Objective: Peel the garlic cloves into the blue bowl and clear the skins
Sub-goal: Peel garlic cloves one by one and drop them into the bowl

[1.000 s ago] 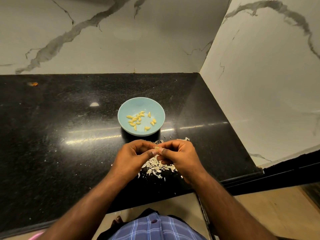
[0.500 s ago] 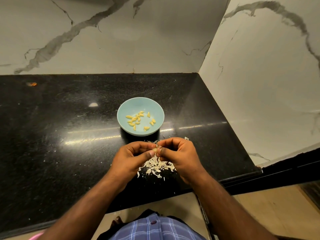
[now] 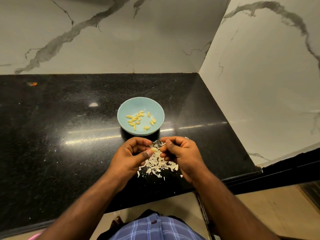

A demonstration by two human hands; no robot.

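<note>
Black speckled granite countertop [image 3: 52,144] fills most of the middle of the frame, glossy enough to throw back a streak of light, and it runs into a corner of white marble walls [image 3: 103,40] with grey veining across the top and right side. Down at the bottom centre you can see a bit of blue checked shirt [image 3: 155,229] and two bare forearms coming up from the lower edge.

Blue bowl [image 3: 136,105] sits on the counter right about dead centre, just above the hands, with a scatter of peeled yellowish cloves [image 3: 138,120] lying in the bottom of it, more on the left than the right.

Left hand [image 3: 131,155] is curled, thumb and fingers pinching one garlic clove [image 3: 154,149] that pokes out toward the middle. Right hand [image 3: 180,151] is curled too, fingertips bunched close beside that clove; can't really tell whether they're pinching a bit of skin or just touching it.

Pile of pale papery skins [image 3: 159,166] is spread on the counter directly under and between both hands, with a few stray flakes out to the left, plus one tiny orange speck [image 3: 32,84] way over at the upper left edge of the counter
</note>
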